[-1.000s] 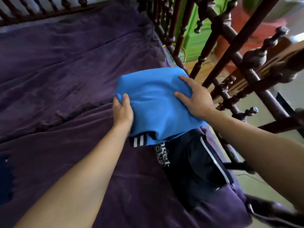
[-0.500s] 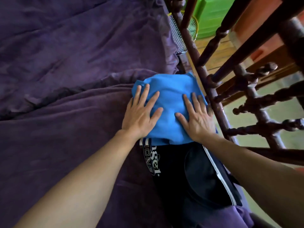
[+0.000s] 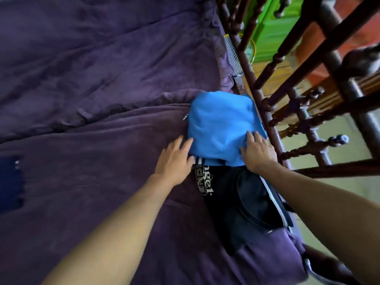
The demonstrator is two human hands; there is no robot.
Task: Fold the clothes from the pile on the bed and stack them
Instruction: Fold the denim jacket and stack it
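Observation:
A folded bright blue garment (image 3: 222, 128) lies on the purple bedspread (image 3: 98, 99) near the bed's right edge. Its near end overlaps a black garment with white lettering (image 3: 236, 198) that stretches toward me. My left hand (image 3: 174, 159) is flat at the blue garment's near left corner, fingers spread and touching its edge. My right hand (image 3: 258, 152) presses on the garment's near right corner with fingers apart. Neither hand grips anything.
A dark turned-wood bed railing (image 3: 267, 112) runs right beside the blue garment. A dark blue cloth (image 3: 10, 182) shows at the left edge. A racket with a yellow rim (image 3: 234, 56) leans behind the railing, with a green cabinet (image 3: 273, 33) beyond.
Both hands slid back from the top of the blue garment to its near corners. The garment now lies flat on the bed, after being carried down a second ago.

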